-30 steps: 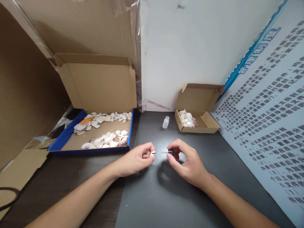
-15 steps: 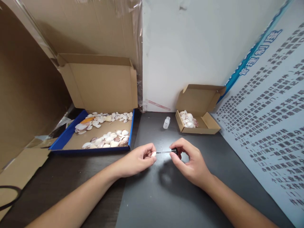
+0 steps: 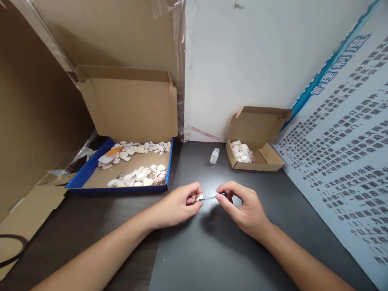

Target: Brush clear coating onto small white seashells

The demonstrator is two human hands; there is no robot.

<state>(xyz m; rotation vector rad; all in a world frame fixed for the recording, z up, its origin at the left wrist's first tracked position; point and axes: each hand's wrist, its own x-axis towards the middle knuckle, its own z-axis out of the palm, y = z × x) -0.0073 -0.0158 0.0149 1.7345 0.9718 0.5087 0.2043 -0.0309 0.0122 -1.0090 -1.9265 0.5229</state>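
Between the thumb and fingers of my left hand (image 3: pixel 183 204) is a small white seashell (image 3: pixel 200 197), mostly covered by the fingertips. My right hand (image 3: pixel 242 206) pinches the black cap of a thin applicator brush (image 3: pixel 209 198). The brush points left, and its dark tip meets the shell. Beyond the hands, a small clear bottle (image 3: pixel 214 156) with a whitish look stands uncapped on the dark grey mat (image 3: pixel 188 250).
On the left, a blue-edged cardboard box (image 3: pixel 81 173) with its lid up holds two groups of seashells (image 3: pixel 141 176). A smaller cardboard box (image 3: pixel 257 165) at the back right contains more shells (image 3: pixel 241 151). A printed board (image 3: pixel 339 141) borders the right side.
The brush tip has shifted slightly down on the shell, and the brush now slants a little. The shell shows more between my left fingers. The whole view has moved slightly.
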